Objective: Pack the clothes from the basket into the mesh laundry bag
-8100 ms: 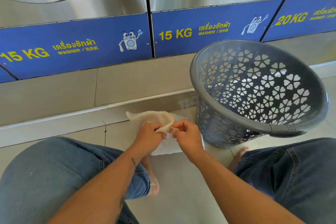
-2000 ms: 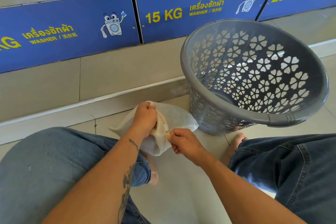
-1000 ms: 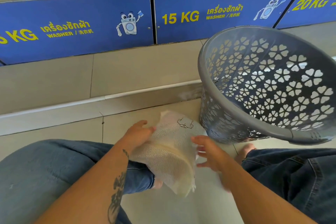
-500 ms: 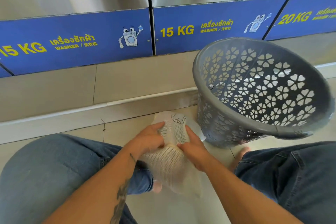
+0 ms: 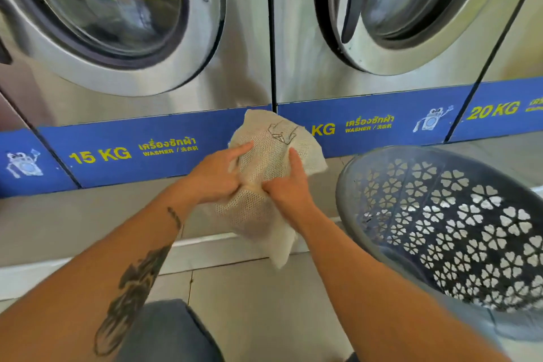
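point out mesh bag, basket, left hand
mesh laundry bag (image 5: 273, 156): head view, upper mesh panel below the printed drawing.
basket (image 5: 346, 182): head view, near-left rim.
left hand (image 5: 214, 178): head view, back of the hand.

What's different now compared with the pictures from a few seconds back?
The mesh laundry bag has been lifted off the floor to the height of the washers' blue strip. Both hands, left hand and right hand, still grip it. The grey basket stays tilted on the right, no clothes visible inside.
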Available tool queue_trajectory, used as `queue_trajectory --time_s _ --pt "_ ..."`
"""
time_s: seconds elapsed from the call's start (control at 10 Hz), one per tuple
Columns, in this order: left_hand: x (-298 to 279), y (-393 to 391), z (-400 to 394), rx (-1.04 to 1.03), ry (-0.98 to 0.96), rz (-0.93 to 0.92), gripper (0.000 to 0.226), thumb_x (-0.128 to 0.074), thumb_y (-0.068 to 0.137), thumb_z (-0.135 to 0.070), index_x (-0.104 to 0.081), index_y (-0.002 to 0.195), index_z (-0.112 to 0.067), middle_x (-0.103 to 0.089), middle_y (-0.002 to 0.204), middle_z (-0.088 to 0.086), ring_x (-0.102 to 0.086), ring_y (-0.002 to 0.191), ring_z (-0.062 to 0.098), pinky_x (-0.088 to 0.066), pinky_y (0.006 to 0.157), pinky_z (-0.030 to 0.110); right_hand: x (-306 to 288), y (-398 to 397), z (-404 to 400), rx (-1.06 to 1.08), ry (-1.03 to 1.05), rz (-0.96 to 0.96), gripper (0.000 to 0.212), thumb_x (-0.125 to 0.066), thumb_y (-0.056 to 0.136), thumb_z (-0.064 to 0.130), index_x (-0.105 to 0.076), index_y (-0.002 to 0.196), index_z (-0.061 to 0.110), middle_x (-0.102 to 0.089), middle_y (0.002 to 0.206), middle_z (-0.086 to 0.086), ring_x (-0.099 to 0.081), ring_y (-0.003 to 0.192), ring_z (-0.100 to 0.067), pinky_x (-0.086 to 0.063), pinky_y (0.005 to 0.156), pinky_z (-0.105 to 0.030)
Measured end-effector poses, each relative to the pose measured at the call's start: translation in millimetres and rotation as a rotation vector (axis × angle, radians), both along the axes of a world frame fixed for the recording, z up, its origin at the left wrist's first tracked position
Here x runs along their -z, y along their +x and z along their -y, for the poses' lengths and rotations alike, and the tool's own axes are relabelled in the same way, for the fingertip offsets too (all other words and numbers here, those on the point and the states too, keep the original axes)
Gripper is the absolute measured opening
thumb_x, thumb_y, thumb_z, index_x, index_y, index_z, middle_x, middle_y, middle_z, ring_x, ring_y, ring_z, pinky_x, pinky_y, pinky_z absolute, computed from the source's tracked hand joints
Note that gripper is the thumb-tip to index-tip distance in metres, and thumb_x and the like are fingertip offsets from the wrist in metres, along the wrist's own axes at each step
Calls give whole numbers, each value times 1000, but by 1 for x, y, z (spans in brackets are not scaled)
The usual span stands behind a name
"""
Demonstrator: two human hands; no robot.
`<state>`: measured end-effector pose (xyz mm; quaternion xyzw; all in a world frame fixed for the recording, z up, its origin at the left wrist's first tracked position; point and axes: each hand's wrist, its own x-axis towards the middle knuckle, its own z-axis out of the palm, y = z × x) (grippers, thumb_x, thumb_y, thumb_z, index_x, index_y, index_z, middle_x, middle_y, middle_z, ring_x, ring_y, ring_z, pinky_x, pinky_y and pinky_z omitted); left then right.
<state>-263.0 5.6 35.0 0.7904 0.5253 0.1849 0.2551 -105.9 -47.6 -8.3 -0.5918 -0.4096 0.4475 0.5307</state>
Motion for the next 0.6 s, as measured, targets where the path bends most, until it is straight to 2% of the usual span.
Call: queue_trajectory --time_s 0.1,0.2,0.3,0.4,0.5,0.6 --pt "32 5 -64 31 53 -18 85 -57 74 -2 -34 143 -47 -42 149 -3 -41 134 22 -37 107 43 26 0 -52 68 -17 72 108 -67 73 2 -8 156 38 -36 151 -3 -47 127 -23 -47 100 -39" --pt "90 8 -120 89 108 -233 85 -58 75 -6 -30 145 -46 -39 150 -5 -34 136 24 -33 106 51 72 2 -98 93 -99 107 110 -67 74 0 -4 156 38 -34 151 -8 -48 126 -26 -46 104 -43" --pt "159 11 -164 108 18 -362 67 -50 85 -17 -33 143 -47 -30 154 -13 -24 140 22 -22 109 55 125 2 -126 -19 -275 204 110 -68 79 8 3 157 39 -29 154 -13 -44 132 -33 -42 106 -42" --pt "202 18 -182 5 -96 -237 53 -34 95 -31 -28 142 -53 -18 158 -13 -12 144 19 -8 111 61 156 -2 -143 -176 -422 241 118 -75 81 20 14 155 42 4 165 -12 -18 149 -36 -27 114 -47" --pt "205 10 -186 -8 -105 -340 48 -22 96 -45 -20 143 -54 -11 160 -11 -4 146 20 -3 109 64 153 0 -155 -264 -526 174 120 -77 81 24 16 153 46 11 167 -8 -14 151 -37 -31 113 -51" --pt "175 -6 -189 -19 -149 -485 51 -22 88 -46 -45 133 -41 -34 149 -1 -25 139 26 -18 108 64 125 13 -161 -356 -667 135 108 -72 83 31 8 153 51 -15 167 1 -35 143 -34 -47 92 -45"
